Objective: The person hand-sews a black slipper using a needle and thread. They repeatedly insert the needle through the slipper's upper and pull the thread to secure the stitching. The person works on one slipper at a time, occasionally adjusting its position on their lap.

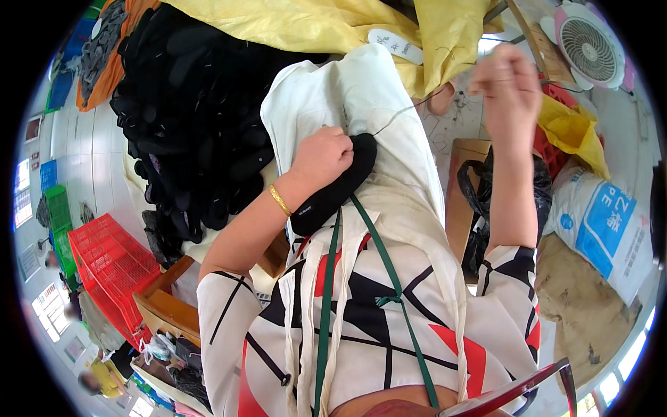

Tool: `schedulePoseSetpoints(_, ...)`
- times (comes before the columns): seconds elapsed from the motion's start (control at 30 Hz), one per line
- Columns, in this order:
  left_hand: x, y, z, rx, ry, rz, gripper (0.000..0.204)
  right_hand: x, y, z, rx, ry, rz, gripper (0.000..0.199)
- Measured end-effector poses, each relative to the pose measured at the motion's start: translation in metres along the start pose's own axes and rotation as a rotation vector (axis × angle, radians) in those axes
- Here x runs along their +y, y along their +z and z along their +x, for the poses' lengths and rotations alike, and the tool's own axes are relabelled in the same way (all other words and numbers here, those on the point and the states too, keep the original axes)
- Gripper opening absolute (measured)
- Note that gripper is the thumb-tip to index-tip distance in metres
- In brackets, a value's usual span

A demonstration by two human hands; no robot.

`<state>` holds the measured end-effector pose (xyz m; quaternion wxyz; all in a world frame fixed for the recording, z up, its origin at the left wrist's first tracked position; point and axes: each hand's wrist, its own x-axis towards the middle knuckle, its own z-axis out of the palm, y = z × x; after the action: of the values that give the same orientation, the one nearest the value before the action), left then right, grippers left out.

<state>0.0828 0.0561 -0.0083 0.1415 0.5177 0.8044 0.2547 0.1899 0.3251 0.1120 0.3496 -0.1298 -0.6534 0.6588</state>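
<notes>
My left hand (321,158) grips a black shoe upper (332,194) and presses it against a white cloth (361,104) draped over my lap. A gold bracelet sits on that wrist. My right hand (506,87) is raised to the upper right, fingers pinched on a thin thread (399,112) that runs taut down to the black shoe upper. A needle cannot be made out.
A big heap of black shoe pieces (187,118) lies at the left under yellow fabric (306,24). Red plastic crates (111,267) and a wooden stool (163,306) stand at lower left. A small fan (589,45), a black bag (486,201) and a white sack (608,229) are at right.
</notes>
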Motion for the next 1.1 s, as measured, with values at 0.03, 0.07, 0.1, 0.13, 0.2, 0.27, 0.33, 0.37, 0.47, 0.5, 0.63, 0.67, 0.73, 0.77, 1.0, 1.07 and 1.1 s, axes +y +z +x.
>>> schedulePoseSetpoints(0.03, -0.004, 0.001, -0.002, -0.007, -0.085, -0.120, 0.007, 0.008, 0.002, -0.007, -0.106, 0.100, -0.180, 0.008)
schedulePoseSetpoints(0.07, -0.009, 0.003, -0.004, -0.014, -0.172, -0.240, 0.008, 0.017, 0.004, -0.015, -0.252, 0.294, -0.324, 0.007)
schedulePoseSetpoints(0.1, -0.014, 0.006, -0.006, -0.026, -0.256, -0.358, 0.009, 0.036, 0.008, -0.026, -0.388, 0.143, -0.546, 0.010)
schedulePoseSetpoints(0.13, -0.020, 0.010, -0.007, -0.023, -0.263, -0.413, 0.011, 0.056, 0.005, -0.032, -0.612, -0.123, -0.849, 0.010)
schedulePoseSetpoints(0.2, -0.031, 0.019, -0.010, -0.013, -0.285, -0.520, 0.015, 0.079, 0.015, -0.055, -0.805, -0.268, -0.988, 0.008)
schedulePoseSetpoints(0.27, -0.032, 0.023, -0.014, -0.016, -0.347, -0.621, 0.017, 0.099, 0.026, -0.075, -0.880, -0.283, -1.031, 0.009)
schedulePoseSetpoints(0.33, -0.032, 0.022, -0.016, -0.015, -0.415, -0.691, 0.017, 0.097, 0.041, -0.085, -0.970, -0.240, -1.089, 0.010)
schedulePoseSetpoints(0.37, -0.032, 0.022, -0.016, -0.022, -0.448, -0.712, 0.017, 0.094, 0.040, -0.084, -0.947, -0.237, -1.047, 0.009)
schedulePoseSetpoints(0.47, -0.034, 0.020, -0.018, -0.040, -0.587, -0.864, 0.015, 0.068, 0.045, -0.079, -0.735, -0.302, -1.001, 0.011)
schedulePoseSetpoints(0.5, -0.033, 0.018, -0.017, -0.046, -0.635, -0.931, 0.013, 0.061, 0.045, -0.081, -0.747, -0.231, -0.968, 0.016)
schedulePoseSetpoints(0.63, -0.027, 0.012, -0.015, -0.060, -0.716, -1.009, 0.013, 0.028, 0.061, -0.094, -1.105, 0.164, -1.010, 0.053)
schedulePoseSetpoints(0.67, -0.028, 0.012, -0.016, -0.056, -0.713, -1.024, 0.013, 0.021, 0.071, -0.096, -1.272, 0.298, -1.058, 0.065)
schedulePoseSetpoints(0.73, -0.027, 0.009, -0.017, -0.048, -0.707, -1.035, 0.014, 0.039, 0.081, -0.108, -1.337, 0.350, -1.140, 0.082)
schedulePoseSetpoints(0.77, -0.026, 0.007, -0.017, -0.047, -0.705, -1.034, 0.014, 0.042, 0.086, -0.110, -1.337, 0.389, -1.158, 0.082)
schedulePoseSetpoints(1.0, -0.029, 0.011, -0.017, -0.011, -0.699, -1.012, 0.017, 0.063, 0.088, -0.116, -1.331, 0.483, -1.120, 0.061)
schedulePoseSetpoints(1.07, -0.028, 0.012, -0.018, -0.005, -0.685, -1.034, 0.016, 0.067, 0.079, -0.117, -1.295, 0.482, -1.066, 0.045)
schedulePoseSetpoints(1.1, -0.030, 0.012, -0.018, -0.001, -0.683, -1.044, 0.015, 0.072, 0.072, -0.117, -1.275, 0.476, -1.041, 0.039)
